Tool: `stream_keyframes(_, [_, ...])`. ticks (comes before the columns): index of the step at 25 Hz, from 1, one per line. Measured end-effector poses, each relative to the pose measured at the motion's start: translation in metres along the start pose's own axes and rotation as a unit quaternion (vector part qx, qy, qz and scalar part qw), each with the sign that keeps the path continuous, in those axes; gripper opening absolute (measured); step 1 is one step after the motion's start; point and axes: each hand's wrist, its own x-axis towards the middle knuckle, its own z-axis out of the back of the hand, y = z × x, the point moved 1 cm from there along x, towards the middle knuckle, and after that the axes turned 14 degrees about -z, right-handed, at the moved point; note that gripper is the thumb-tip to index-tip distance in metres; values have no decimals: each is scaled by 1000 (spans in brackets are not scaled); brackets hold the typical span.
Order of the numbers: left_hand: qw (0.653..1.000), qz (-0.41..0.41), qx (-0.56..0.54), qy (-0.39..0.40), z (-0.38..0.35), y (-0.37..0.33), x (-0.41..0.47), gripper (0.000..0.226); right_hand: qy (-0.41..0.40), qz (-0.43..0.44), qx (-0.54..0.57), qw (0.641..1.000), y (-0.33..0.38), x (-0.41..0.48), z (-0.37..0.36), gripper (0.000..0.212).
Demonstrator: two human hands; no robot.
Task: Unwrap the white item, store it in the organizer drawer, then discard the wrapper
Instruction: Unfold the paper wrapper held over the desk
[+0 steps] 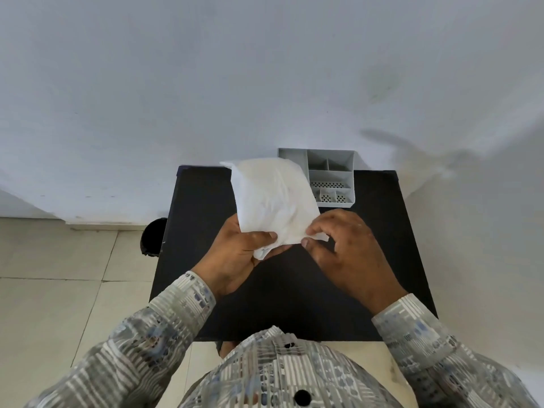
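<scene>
A white wrapped item [272, 198] is held up above the black table [382, 260], tilted so that its upper end leans away from the person and partly hides the near-left part of the grey organizer [331, 175]. The organizer is set at the far edge of the table, against the pale wall [265, 69], and its open compartments, some with perforated bottoms, are seen from above. The lower edge of the item is gripped by the left hand [235, 254], whose thumb is pressed across the front of the wrapper while the other fingers are curled behind it; a crumpled bit of wrapper is seen poking out below the thumb. A lower corner of the wrapper is pinched between the thumb and forefinger of the right hand [350, 254], just right of the left hand, with the remaining fingers bent loosely. Both wrists are covered by patterned sleeves [176, 319]. A dark round bin [153, 237] is seen on the tiled floor, just left of the table.
</scene>
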Motion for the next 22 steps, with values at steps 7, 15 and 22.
stream_keyframes(7, [1000,-18,-4,-15,-29,11,2,50,147,-83,224,960,-25,11,3,10])
stream_keyframes(15, [999,-17,3,-41,-51,29,-7,50,223,-111,325,912,-49,6,5,10])
stream_keyframes(22, [985,-69,131,-92,-71,54,-21,41,306,-55,225,924,-73,1,18,9])
